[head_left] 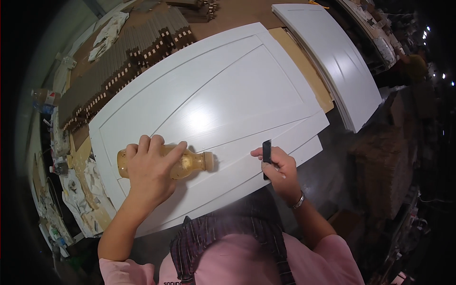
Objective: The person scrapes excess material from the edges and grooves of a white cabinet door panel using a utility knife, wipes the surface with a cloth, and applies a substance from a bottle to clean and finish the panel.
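Note:
A large white panel (228,95) with grooved lines lies flat before me. My left hand (154,166) is wrapped over a clear bottle (192,162) of yellowish-brown stuff, which rests on its side on the panel, its capped neck pointing right. To the right, my right hand (280,171) grips a flat black strip-shaped tool (267,154) between thumb and fingers, just over the panel's near right part. The tool stands nearly upright in the picture. Whether its tip touches the panel I cannot tell.
Stacked brown strips with pale ends (118,66) line the far left. More white panels (337,61) are piled at the far right. Cloths (109,35) and plastic bottles (45,99) lie along the left side. Brown stacked material (382,171) stands on the right.

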`<state>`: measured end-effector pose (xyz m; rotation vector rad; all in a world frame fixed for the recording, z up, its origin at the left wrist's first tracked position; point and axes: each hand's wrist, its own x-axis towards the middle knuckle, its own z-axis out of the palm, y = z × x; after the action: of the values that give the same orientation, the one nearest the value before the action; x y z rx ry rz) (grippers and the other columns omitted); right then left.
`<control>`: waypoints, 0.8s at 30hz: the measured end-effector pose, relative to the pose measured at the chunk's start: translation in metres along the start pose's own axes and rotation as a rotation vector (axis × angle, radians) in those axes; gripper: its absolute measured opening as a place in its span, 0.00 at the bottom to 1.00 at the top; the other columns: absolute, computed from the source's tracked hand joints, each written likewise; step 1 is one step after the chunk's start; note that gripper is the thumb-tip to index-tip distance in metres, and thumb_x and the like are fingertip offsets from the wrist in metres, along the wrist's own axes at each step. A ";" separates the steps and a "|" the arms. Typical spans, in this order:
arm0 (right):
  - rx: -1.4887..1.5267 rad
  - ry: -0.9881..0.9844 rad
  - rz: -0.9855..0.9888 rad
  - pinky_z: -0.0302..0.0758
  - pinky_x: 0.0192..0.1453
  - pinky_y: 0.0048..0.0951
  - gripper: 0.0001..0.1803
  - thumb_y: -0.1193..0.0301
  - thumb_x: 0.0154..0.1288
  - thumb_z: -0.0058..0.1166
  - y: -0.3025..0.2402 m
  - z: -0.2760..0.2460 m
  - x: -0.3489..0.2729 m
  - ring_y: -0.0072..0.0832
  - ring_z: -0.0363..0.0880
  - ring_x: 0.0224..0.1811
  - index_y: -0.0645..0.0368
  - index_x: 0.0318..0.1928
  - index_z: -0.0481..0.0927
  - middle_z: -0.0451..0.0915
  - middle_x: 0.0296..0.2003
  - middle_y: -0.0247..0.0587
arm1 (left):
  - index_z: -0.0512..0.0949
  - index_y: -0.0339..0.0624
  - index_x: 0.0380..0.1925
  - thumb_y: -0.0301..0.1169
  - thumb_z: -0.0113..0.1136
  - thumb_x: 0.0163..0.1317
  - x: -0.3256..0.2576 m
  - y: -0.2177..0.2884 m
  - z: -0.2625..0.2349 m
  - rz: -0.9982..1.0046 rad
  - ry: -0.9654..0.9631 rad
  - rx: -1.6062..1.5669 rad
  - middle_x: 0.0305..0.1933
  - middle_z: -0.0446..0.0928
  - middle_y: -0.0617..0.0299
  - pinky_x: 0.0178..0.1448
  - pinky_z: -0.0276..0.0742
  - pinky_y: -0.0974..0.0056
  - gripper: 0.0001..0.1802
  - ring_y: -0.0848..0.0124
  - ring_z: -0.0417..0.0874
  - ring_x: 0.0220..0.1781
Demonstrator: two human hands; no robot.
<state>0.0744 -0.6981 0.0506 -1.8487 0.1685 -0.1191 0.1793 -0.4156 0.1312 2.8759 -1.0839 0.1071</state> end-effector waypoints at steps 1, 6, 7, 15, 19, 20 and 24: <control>-0.015 0.018 -0.046 0.72 0.34 0.28 0.17 0.81 0.57 0.50 0.002 0.000 -0.001 0.28 0.74 0.28 0.63 0.46 0.85 0.78 0.31 0.41 | 0.82 0.61 0.52 0.23 0.68 0.32 0.005 0.004 0.002 0.003 -0.005 0.002 0.41 0.71 0.57 0.45 0.59 0.54 0.37 0.58 0.70 0.44; -0.059 -0.066 0.054 0.75 0.47 0.27 0.17 0.84 0.58 0.48 -0.004 -0.007 -0.002 0.28 0.80 0.41 0.65 0.46 0.85 0.82 0.39 0.42 | 0.82 0.62 0.50 0.23 0.69 0.34 0.031 0.026 0.011 0.063 0.005 0.015 0.44 0.72 0.58 0.46 0.59 0.55 0.35 0.59 0.72 0.47; -0.027 -0.057 0.057 0.75 0.47 0.27 0.17 0.84 0.58 0.48 -0.001 -0.008 -0.002 0.28 0.79 0.40 0.65 0.46 0.85 0.82 0.39 0.42 | 0.82 0.62 0.50 0.23 0.69 0.34 0.032 0.027 0.011 0.063 0.001 0.017 0.44 0.72 0.58 0.46 0.59 0.55 0.35 0.59 0.72 0.47; 0.031 -0.037 0.021 0.73 0.43 0.26 0.16 0.83 0.59 0.49 -0.002 -0.011 -0.004 0.26 0.77 0.38 0.65 0.46 0.85 0.81 0.37 0.41 | 0.82 0.61 0.48 0.22 0.66 0.36 0.025 0.030 -0.001 0.070 -0.015 0.033 0.43 0.73 0.58 0.47 0.59 0.55 0.33 0.58 0.71 0.45; -0.013 -0.056 0.056 0.73 0.42 0.26 0.16 0.83 0.59 0.49 -0.004 -0.013 -0.001 0.26 0.77 0.37 0.66 0.45 0.84 0.80 0.36 0.41 | 0.82 0.61 0.47 0.21 0.65 0.36 0.031 0.027 0.000 0.089 -0.033 0.018 0.42 0.73 0.57 0.47 0.60 0.55 0.32 0.58 0.72 0.45; -0.011 -0.060 0.075 0.73 0.42 0.26 0.15 0.83 0.59 0.48 -0.005 -0.013 0.000 0.26 0.77 0.36 0.66 0.45 0.84 0.80 0.36 0.41 | 0.82 0.61 0.47 0.21 0.65 0.36 0.027 0.022 -0.002 0.071 -0.050 0.041 0.43 0.73 0.57 0.47 0.60 0.54 0.32 0.58 0.72 0.45; -0.007 -0.034 -0.027 0.73 0.39 0.25 0.16 0.83 0.58 0.48 -0.002 -0.003 0.002 0.25 0.76 0.34 0.66 0.44 0.84 0.80 0.35 0.41 | 0.83 0.61 0.45 0.21 0.66 0.34 -0.005 -0.002 -0.015 -0.013 -0.085 0.082 0.43 0.73 0.58 0.47 0.60 0.54 0.32 0.58 0.72 0.46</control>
<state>0.0757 -0.7004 0.0535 -1.8595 0.1203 -0.1060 0.1759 -0.4095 0.1458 2.9851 -1.0992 0.0293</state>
